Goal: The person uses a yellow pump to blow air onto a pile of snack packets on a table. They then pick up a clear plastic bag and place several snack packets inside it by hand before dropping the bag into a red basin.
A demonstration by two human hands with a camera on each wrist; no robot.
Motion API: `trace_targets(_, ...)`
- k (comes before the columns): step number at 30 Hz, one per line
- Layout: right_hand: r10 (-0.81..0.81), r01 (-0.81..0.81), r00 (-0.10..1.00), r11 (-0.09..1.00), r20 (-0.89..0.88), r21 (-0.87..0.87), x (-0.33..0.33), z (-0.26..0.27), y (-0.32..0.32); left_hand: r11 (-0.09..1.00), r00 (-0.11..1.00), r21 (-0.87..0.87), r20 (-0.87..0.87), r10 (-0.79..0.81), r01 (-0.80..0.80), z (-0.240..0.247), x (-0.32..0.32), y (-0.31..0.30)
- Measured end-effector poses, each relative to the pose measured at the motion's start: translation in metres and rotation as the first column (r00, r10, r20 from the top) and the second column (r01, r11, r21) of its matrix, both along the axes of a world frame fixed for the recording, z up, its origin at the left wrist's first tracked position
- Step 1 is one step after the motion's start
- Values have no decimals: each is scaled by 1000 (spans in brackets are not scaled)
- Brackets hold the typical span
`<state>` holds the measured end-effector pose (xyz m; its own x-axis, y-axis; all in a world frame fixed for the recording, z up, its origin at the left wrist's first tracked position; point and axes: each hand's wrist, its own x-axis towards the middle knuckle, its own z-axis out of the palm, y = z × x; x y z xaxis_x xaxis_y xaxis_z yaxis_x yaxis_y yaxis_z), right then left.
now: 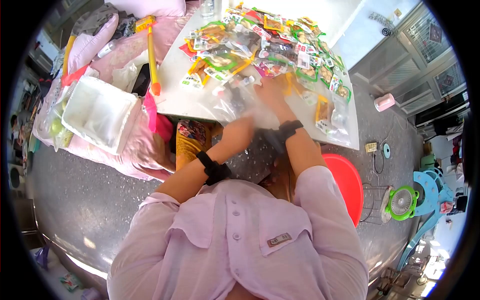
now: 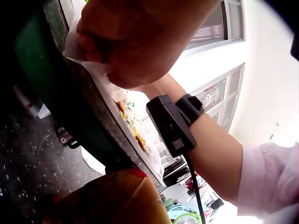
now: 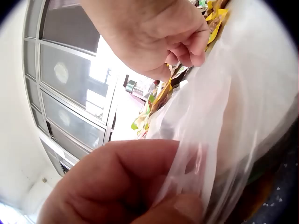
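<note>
While I lean in at the near edge of the white table point(image 1: 172, 89), the pink-covered bed point(image 1: 135, 159) lies along my left. A heap of small food packets point(image 1: 220, 61) spreads over the far part of the tabletop, with yellow, green and red trims overlapping. On the floor to my right is a red round object point(image 1: 345, 182), partly hidden by my sleeve, and farther right a green fan point(image 1: 401, 203). The white foam box point(image 1: 97, 116) sits on the bed, open side up, and a long yellow-orange object point(image 1: 152, 60) rests across the table's left side.

Between my hands is the clear plastic bag point(image 3: 219, 107), at the near edge of the table, in front of the packets. My left hand point(image 1: 239, 135) is clenched on its rim, thumb and fingers pinching the thin film. My right hand point(image 1: 272, 95) is farther forward, beside the heap, fingers curled in toward the palm where the film reaches them; I cannot tell whether they grip it. I wear a black device on each wrist. Smallest of all, a single yellow-edged packet point(image 1: 322, 111) lies near the table's right side, beside more clear film.
</note>
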<state>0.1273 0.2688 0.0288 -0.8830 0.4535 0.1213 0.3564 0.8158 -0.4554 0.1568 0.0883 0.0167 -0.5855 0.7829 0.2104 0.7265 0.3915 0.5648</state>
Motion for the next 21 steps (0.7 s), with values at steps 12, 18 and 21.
trace_targets(12,-5,4,1000,993,-8,-116,-39,0,-13,995,987,50,141,73,-81,13,0,-7)
trace_targets(18,-314,60,920,704,-235,-708,-5,14,6,993,998,115,63,-3,-4,-5,-1,-1)
trace_targets(21,-392,58,879,654,-271,-754,35,31,24,995,999,99,42,-32,28,-11,0,11)
